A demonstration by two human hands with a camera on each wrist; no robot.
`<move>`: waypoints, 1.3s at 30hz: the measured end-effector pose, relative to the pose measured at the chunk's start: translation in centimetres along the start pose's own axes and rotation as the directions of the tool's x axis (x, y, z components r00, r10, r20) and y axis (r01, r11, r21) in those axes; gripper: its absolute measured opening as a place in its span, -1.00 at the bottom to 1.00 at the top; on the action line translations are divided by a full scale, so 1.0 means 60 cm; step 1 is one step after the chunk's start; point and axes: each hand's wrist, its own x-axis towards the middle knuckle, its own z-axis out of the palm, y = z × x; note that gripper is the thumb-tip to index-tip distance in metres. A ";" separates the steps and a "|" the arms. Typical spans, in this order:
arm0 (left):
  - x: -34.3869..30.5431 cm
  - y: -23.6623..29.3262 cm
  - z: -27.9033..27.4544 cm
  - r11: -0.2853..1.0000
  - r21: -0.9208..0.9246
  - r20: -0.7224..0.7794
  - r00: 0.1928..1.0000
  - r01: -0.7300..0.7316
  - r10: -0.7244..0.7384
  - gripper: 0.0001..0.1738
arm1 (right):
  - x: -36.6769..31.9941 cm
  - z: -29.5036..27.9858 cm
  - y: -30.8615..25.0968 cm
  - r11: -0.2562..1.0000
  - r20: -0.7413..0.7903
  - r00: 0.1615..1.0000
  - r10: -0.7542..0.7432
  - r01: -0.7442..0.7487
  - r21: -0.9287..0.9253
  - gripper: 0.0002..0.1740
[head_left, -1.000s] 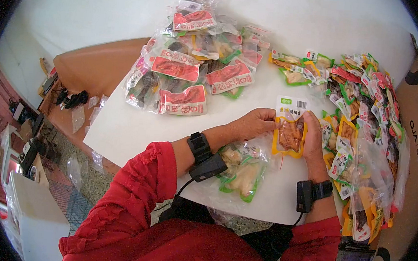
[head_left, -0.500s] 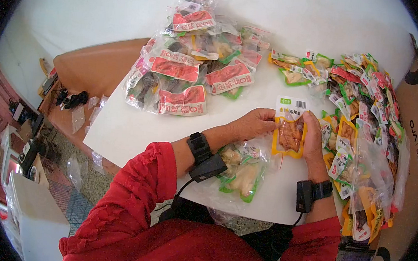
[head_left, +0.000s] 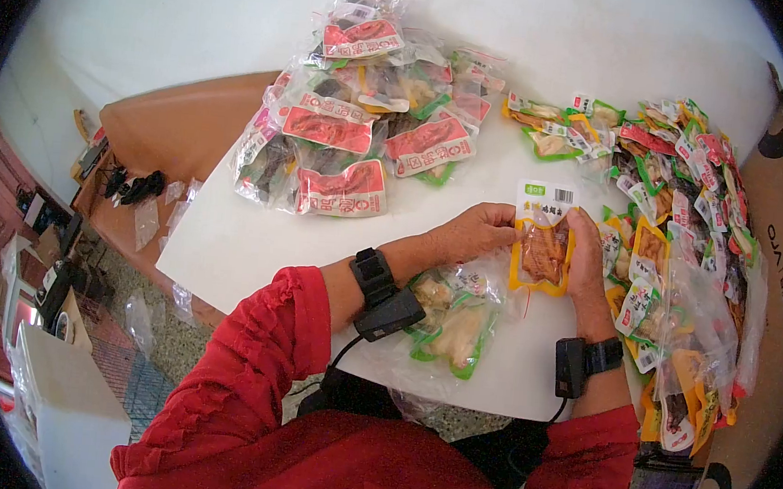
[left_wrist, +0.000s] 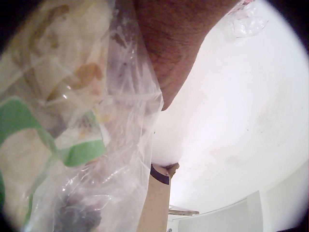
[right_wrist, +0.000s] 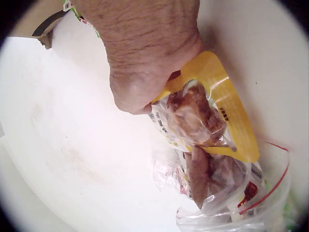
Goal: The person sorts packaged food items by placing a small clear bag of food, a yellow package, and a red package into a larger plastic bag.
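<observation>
A yellow-edged packet of brown meat (head_left: 543, 252), with a white printed top, is held upright between both hands over the table. My left hand (head_left: 473, 236) pinches its left edge with the thumb, and my right hand (head_left: 589, 265) grips the right edge, its thumb near the upper corner. In the right wrist view the packet (right_wrist: 200, 116) shows side-on, with left-hand fingers (right_wrist: 198, 176) beyond it. Below the left hand lies a clear zip bag (head_left: 454, 328) with green-edged packets in it; this bag (left_wrist: 130, 121) fills much of the left wrist view.
Filled clear bags with red labels (head_left: 345, 131) are heaped at the back of the white table (head_left: 254, 243). Loose packets (head_left: 681, 185) pile along the right side, beside a cardboard box (head_left: 781, 266). A brown bench (head_left: 181, 118) stands to the left.
</observation>
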 end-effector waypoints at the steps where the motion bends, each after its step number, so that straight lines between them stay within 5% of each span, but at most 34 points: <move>1: -0.002 0.004 0.002 1.000 0.015 -0.004 1.000 0.005 -0.005 -0.78 | 0.000 0.000 0.000 1.000 0.000 1.000 0.000 0.000 0.000 -0.72; 15: 0.003 -0.005 0.000 1.000 -0.003 -0.016 1.000 -0.002 0.002 -0.77 | -0.001 0.008 0.002 1.000 -0.109 0.994 0.010 -0.008 0.018 -0.72; 21: -0.001 0.003 0.001 1.000 -0.008 -0.007 1.000 0.003 -0.003 -0.75 | 0.004 -0.008 0.008 1.000 0.012 1.000 -0.006 0.006 -0.004 -0.71; 39: 0.007 -0.016 -0.010 1.000 -0.016 0.046 0.999 -0.027 0.027 -0.68 | 0.003 -0.004 0.006 1.000 -0.024 1.000 0.014 -0.014 0.010 -0.72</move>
